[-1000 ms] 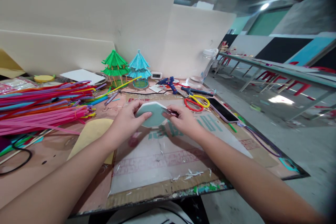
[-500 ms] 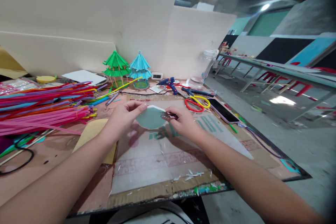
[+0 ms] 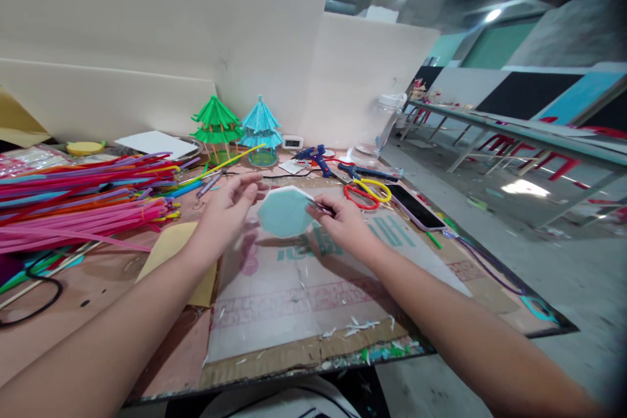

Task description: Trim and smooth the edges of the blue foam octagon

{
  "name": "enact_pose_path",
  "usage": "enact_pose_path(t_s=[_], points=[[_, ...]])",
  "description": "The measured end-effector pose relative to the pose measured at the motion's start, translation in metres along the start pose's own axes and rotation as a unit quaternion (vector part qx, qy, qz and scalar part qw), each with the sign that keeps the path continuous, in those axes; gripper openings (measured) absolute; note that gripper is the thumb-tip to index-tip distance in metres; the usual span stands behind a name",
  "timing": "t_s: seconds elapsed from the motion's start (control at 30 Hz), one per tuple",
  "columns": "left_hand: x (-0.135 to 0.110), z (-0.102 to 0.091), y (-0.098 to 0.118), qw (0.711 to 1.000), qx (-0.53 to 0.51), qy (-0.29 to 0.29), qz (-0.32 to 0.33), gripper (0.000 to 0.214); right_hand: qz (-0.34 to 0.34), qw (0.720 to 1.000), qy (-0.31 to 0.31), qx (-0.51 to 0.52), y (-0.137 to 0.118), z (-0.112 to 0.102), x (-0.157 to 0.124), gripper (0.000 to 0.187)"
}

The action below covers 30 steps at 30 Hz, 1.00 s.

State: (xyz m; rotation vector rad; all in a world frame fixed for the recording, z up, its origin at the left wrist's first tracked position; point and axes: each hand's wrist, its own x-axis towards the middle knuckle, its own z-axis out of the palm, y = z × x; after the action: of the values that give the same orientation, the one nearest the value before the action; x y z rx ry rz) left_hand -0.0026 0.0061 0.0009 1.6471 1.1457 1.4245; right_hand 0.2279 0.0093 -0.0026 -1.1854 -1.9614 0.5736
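Note:
A pale blue-green octagonal piece with a white edge is held up above the sheet-covered work area. My right hand grips it at its right edge, together with a small dark metal tool whose kind I cannot make out. To the left of the piece is my left hand, its fingers apart and nothing in them. Under both hands lies a whitish translucent sheet with green and red print, over brown cardboard.
Coloured pipe cleaners pile up at left. Behind stand a green model pavilion, a blue one, a blue glue gun and a clear jug. Scissors and a phone lie at right.
My left hand has let go of the octagonal piece and drawn slightly left, its fingers opening. The piece has tilted so its face shows more fully, staying in my right hand.

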Motion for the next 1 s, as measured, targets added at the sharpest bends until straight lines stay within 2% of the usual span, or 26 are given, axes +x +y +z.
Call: enact_pose_path(t_s=[0.17, 0.37, 0.5, 0.63, 1.0], points=[[-0.007, 0.003, 0.009, 0.995, 0.051, -0.073, -0.04, 0.041, 0.002, 1.0, -0.013, 0.019, -0.002, 0.001, -0.001, 0.022], [-0.011, 0.005, 0.01, 0.987, 0.037, -0.121, -0.095, 0.045, 0.029, 0.996, -0.005, 0.084, -0.001, 0.0, 0.0, 0.031], [-0.007, 0.003, 0.003, 0.987, -0.008, -0.117, -0.111, 0.045, 0.069, 0.985, -0.003, 0.159, 0.003, -0.002, 0.002, 0.041], [-0.003, 0.0, -0.003, 0.99, -0.025, -0.082, -0.111, 0.046, 0.082, 0.973, -0.005, 0.213, 0.003, -0.003, 0.004, 0.044], [-0.002, 0.002, -0.004, 0.988, -0.025, -0.091, -0.122, 0.047, 0.113, 0.97, 0.024, 0.213, 0.0, -0.001, 0.005, 0.032]])
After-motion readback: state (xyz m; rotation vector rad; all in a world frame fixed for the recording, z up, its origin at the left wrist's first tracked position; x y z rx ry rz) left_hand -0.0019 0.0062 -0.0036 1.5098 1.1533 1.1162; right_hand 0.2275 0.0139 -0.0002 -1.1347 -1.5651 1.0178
